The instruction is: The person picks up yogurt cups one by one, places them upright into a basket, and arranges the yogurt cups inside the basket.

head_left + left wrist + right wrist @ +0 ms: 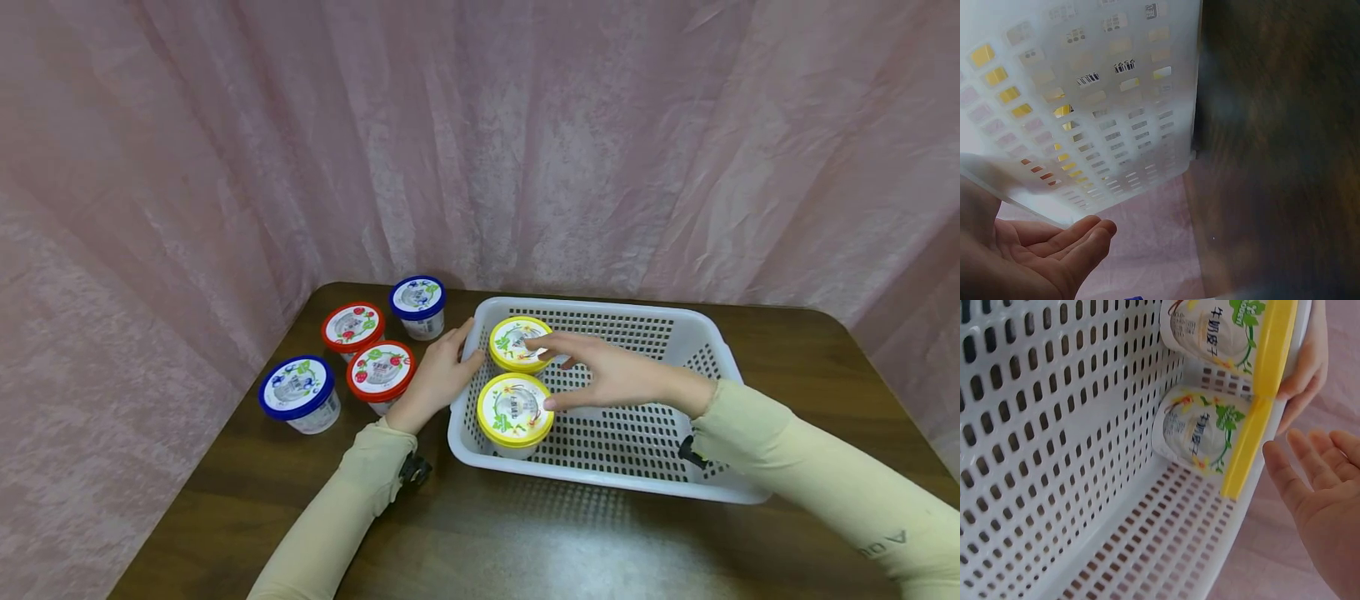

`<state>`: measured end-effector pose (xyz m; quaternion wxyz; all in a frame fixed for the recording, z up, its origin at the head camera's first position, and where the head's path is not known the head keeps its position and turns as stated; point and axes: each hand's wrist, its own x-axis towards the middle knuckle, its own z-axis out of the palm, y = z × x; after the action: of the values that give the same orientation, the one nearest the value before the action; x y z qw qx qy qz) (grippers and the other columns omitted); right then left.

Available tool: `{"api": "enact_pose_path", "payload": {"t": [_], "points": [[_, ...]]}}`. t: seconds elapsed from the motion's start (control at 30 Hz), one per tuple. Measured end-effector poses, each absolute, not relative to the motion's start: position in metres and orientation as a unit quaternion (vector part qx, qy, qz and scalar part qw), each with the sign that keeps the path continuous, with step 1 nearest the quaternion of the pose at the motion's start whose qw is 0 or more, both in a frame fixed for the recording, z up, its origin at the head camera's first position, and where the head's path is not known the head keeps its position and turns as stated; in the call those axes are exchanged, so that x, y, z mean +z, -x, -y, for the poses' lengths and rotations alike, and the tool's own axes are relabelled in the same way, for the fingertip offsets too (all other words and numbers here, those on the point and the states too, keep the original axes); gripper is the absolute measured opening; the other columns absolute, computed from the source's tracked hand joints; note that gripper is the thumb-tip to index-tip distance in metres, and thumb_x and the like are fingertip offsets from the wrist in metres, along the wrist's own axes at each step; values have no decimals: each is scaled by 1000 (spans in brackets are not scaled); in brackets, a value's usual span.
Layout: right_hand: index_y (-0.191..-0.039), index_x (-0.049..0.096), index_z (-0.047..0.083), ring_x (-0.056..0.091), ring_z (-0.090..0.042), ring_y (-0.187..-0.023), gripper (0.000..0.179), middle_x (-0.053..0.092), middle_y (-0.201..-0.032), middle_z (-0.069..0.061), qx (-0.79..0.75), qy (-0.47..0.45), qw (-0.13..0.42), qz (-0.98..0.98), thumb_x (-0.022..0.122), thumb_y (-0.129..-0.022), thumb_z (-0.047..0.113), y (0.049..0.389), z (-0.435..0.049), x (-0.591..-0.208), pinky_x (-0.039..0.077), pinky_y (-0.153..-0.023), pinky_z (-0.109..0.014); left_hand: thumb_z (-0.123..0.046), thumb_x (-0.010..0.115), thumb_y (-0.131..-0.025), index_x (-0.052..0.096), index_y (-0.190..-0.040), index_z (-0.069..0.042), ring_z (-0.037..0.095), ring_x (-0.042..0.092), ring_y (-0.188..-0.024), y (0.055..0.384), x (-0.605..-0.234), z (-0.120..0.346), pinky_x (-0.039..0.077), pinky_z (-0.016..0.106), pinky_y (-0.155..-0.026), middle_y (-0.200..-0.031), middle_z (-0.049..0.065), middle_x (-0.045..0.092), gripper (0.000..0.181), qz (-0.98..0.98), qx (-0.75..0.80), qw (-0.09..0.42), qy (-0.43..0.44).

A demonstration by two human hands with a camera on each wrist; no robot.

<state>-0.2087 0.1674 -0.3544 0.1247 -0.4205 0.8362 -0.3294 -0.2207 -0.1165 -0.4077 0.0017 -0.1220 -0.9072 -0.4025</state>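
A white perforated plastic basket stands on the table. My left hand grips its left rim, the thumb at the rim and the fingers along the outside, as the left wrist view also shows. Two yogurt tubs with yellow lids stand upright at the basket's left end, one far tub and one near tub. Over the basket my right hand is spread, its fingertips by the two lids. Seen from the right wrist, that hand holds nothing and its fingers are apart from the tubs.
Left of the basket stand two red-lidded tubs, one behind and one in front. Two blue-lidded tubs flank them, one at the back and one at the left. A pink curtain hangs behind the dark wooden table.
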Motion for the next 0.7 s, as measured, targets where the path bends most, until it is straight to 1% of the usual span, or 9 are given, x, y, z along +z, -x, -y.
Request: {"api": "enact_pose_path", "payload": {"t": [0.13,0.27,0.37,0.43,0.5,0.6,0.7], "points": [[-152,42,9,54,-27,-128,82,45,-152,-6,-327,411,106,-845,76,-89,47,208,-177,-349,48,-102,-47,-27,57,-101,34,-157,-7,28,60,-116,220,-406,117,49,47,-100,-142,16,54,64,905,-406,0,123],[-154,41,15,51,-26,-132,84,44,-153,-4,-317,395,90,-858,77,-87,49,205,-189,-342,47,-104,-46,-26,57,-101,34,-157,-6,28,61,-114,220,-406,116,51,46,-98,-140,17,54,64,905,-407,1,126],[-156,38,18,49,-28,-134,84,43,-155,-2,-309,380,86,-868,76,-88,50,203,-200,-337,44,-106,-48,-26,57,-101,34,-157,-6,28,62,-111,220,-406,115,53,45,-95,-140,17,54,64,905,-406,2,126],[-156,37,19,46,-29,-137,85,42,-155,-2,-301,368,82,-876,75,-88,51,201,-207,-334,41,-108,-52,-25,57,-101,35,-157,-6,28,63,-110,220,-406,115,54,45,-92,-141,17,54,64,905,-406,2,125],[-157,35,18,43,-30,-139,86,42,-156,-3,-294,357,77,-883,75,-88,50,200,-215,-331,38,-109,-56,-25,57,-101,35,-157,-6,28,64,-109,220,-406,115,55,45,-91,-141,17,54,63,905,-407,1,124],[-158,33,18,40,-29,-141,86,41,-155,-3,-288,336,71,-894,75,-89,49,198,-227,-328,37,-108,-59,-25,57,-101,35,-157,-6,29,63,-112,220,-405,115,53,46,-95,-142,17,53,63,906,-406,-1,124],[-158,32,18,40,-31,-141,84,42,-154,-5,-292,319,66,-899,74,-91,45,196,-238,-325,37,-106,-62,-25,57,-101,35,-157,-5,29,62,-114,220,-406,115,52,46,-96,-142,17,53,63,906,-405,-2,123]]}}
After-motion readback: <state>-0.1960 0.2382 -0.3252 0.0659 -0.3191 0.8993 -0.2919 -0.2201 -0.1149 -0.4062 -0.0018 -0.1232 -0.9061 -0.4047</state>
